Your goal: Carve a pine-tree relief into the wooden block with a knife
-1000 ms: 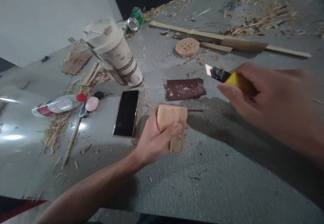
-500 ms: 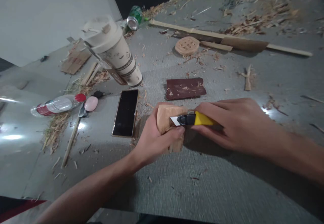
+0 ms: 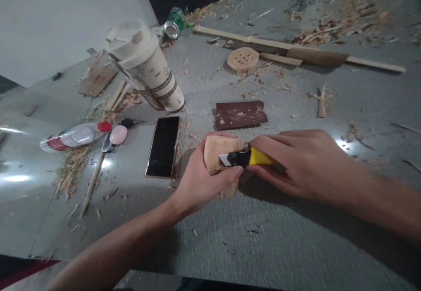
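Toward the front edge of the grey textured worktop, the left hand's fingers wrap a pale, chunky wooden block. The right hand's fingers pinch a yellow-and-black utility knife, its blade over the block. Some faces look pared already; rough, uneven wood suggests the carving is unfinished.

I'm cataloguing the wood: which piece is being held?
The pale block in the left hand; the flat holed piece and long strip lie on the table.
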Available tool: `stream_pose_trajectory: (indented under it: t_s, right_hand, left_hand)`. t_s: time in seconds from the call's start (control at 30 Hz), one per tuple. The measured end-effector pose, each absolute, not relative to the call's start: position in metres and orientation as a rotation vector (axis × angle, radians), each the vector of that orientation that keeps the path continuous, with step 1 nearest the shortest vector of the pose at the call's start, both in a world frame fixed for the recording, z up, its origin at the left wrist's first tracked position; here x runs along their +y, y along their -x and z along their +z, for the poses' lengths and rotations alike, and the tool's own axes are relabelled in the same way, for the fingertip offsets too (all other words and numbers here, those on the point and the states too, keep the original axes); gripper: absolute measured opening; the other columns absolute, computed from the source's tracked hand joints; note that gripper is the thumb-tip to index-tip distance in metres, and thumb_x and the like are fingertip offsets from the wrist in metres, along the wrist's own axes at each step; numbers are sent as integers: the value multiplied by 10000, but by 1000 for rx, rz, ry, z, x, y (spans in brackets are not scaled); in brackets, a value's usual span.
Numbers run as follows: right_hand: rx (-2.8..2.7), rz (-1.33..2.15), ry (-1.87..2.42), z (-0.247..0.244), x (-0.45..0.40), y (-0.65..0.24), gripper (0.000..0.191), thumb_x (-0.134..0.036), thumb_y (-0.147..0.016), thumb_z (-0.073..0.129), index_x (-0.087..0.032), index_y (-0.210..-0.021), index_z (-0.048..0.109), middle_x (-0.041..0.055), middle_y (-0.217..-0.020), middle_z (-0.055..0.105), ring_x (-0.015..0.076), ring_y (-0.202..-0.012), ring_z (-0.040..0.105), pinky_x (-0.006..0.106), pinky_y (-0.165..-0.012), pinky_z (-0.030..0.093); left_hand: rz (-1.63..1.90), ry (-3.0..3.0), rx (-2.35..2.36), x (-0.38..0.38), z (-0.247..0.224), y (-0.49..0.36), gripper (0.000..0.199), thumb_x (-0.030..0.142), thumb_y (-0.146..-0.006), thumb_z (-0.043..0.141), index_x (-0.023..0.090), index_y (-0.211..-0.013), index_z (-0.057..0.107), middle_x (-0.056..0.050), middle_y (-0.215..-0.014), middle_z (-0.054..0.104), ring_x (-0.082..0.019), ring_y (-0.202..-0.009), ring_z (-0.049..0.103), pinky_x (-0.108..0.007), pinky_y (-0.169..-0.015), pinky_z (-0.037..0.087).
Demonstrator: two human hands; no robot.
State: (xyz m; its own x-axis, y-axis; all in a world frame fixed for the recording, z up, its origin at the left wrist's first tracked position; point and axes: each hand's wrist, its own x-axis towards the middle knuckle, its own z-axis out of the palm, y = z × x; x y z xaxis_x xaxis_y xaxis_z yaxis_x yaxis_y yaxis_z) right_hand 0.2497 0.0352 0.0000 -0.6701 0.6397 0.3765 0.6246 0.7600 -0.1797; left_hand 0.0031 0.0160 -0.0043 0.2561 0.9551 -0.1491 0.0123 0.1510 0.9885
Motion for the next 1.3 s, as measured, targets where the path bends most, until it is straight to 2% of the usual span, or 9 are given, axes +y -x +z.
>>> stream_pose_trajectory:
  t_s: [0.27, 0.5, 0.67, 0.8, 1.07, 1.3]
  right_hand:
    - [-2537, 17, 935, -1, 35, -249, 365, -474, -1195, 452, -231, -967, 600, -2, -713, 613, 194, -594, 587, 382, -596, 318]
    - [-2544, 25, 928, -2, 35, -249, 343, -447, -1189, 457, -220, -977, 603, -10, -715, 602, 189, -586, 571, 369, -591, 309]
    - [-2540, 21, 930, -3, 35, -250, 317, -406, -1183, 446, -216, -991, 611, -4, -729, 617, 189, -600, 575, 370, -602, 310]
    - [-2536, 23, 953, -4, 33, -250, 330, -426, -1187, 445, -224, -979, 603, 2, -729, 626, 188, -599, 571, 377, -604, 296]
    - [-2544, -39, 1001, -9, 33, -249, 323, -444, -1190, 454, -229, -990, 590, -8, -717, 618, 191, -586, 587, 379, -589, 274]
    - [-2486, -31, 1018, -9, 28, -246, 363, -423, -1209, 409, -228, -961, 588, 9, -694, 639, 179, -564, 583, 366, -577, 297]
  left_hand:
    - [949, -1214, 1061, 17, -6, -3, 528, 212, -734, 952, 204, -1185, 678, -16, -1025, 710, -167, -892, 640, -272, -812, 600]
    - [947, -1199, 1033, 17, -7, -3, 549, 163, -717, 959, 206, -1185, 675, 1, -1016, 713, -150, -879, 646, -246, -795, 597]
    - [947, -1270, 1076, 18, -6, -4, 464, 258, -795, 937, 205, -1184, 688, -8, -1011, 720, -158, -875, 656, -263, -801, 603]
    - [939, -1252, 1112, 17, -7, -3, 471, 257, -775, 950, 189, -1182, 723, -26, -1024, 756, -172, -883, 683, -283, -820, 610]
    - [854, -1197, 1150, 15, -7, -1, 288, 327, -822, 936, 185, -1009, 770, -8, -866, 734, -156, -753, 635, -281, -727, 572]
    - [899, -1169, 1130, 9, -4, -1, 391, 403, -880, 932, 171, -1165, 800, -56, -1015, 790, -189, -888, 711, -296, -804, 619]
